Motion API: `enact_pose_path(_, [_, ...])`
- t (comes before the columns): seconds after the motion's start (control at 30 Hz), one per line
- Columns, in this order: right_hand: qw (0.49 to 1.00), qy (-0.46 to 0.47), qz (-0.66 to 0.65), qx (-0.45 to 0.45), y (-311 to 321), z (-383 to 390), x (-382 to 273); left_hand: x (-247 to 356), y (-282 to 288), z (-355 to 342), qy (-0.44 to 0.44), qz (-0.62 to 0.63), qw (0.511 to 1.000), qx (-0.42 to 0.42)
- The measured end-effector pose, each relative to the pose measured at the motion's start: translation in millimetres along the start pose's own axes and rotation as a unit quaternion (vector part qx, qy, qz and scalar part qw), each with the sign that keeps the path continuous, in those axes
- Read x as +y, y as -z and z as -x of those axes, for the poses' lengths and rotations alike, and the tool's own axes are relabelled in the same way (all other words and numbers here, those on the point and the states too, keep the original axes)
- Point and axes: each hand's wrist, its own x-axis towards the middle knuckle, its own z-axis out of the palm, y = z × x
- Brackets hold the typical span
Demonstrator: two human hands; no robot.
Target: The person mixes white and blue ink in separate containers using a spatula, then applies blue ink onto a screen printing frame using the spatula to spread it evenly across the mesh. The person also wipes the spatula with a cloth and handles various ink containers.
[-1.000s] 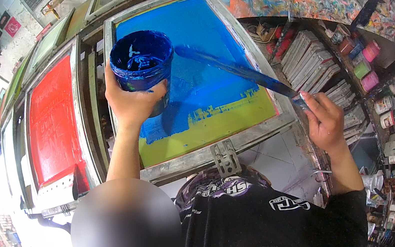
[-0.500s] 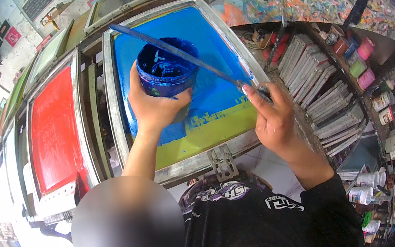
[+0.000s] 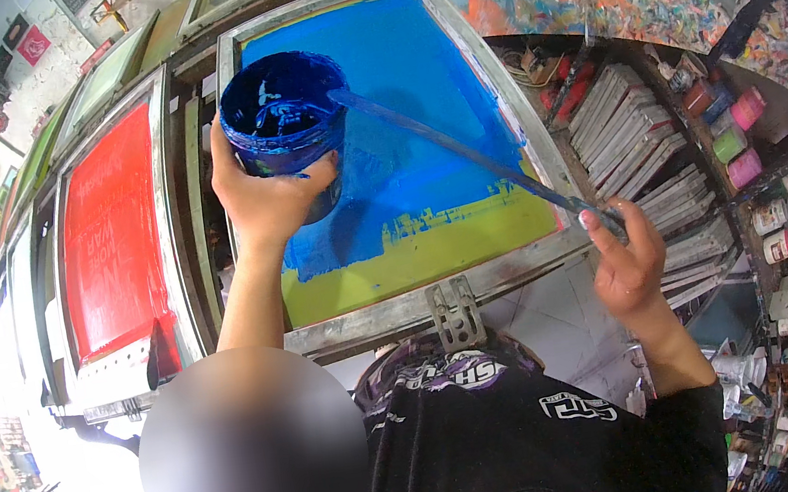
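Observation:
My left hand (image 3: 267, 198) is wrapped round a tub of dark blue ink (image 3: 294, 144), its open top facing up and ink coating the inside and rim. The tub is over the left part of a screen printing frame (image 3: 509, 275) whose mesh is spread with blue ink (image 3: 428, 130); a green strip (image 3: 426, 257) shows along the near side. Between the fingers of my right hand (image 3: 626, 264) is the end of a long, thin, ink-stained stick (image 3: 461, 151). It slants up and left, with its far tip at the tub's right rim.
Left of the blue screen lies another frame with red ink (image 3: 116, 240). Stacked frames (image 3: 624, 123) fill a rack on the right, beside shelves of ink pots (image 3: 745, 166). A metal hinge clamp (image 3: 456, 313) sits at the near edge of the blue frame.
The tub in my left hand has moved left. My right hand has gone right and toward me, drawing the stick's far tip from beyond the tub back to its right rim.

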Motion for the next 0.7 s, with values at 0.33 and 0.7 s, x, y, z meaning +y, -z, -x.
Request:
enact_pose_path(0.33, [0.875, -0.208, -0.437, 0.025, -43.5, -6.7, 2.3, 17.3, -28.7, 14.7, -0.023, -0.008, 0.998, -0.064])
enact_pose_path(0.7, [0.726, -0.307, -0.609, -0.084, -62.4, -26.3, -30.3, 14.4, -33.5, 21.1, -0.134, -0.065, 0.989, -0.017])
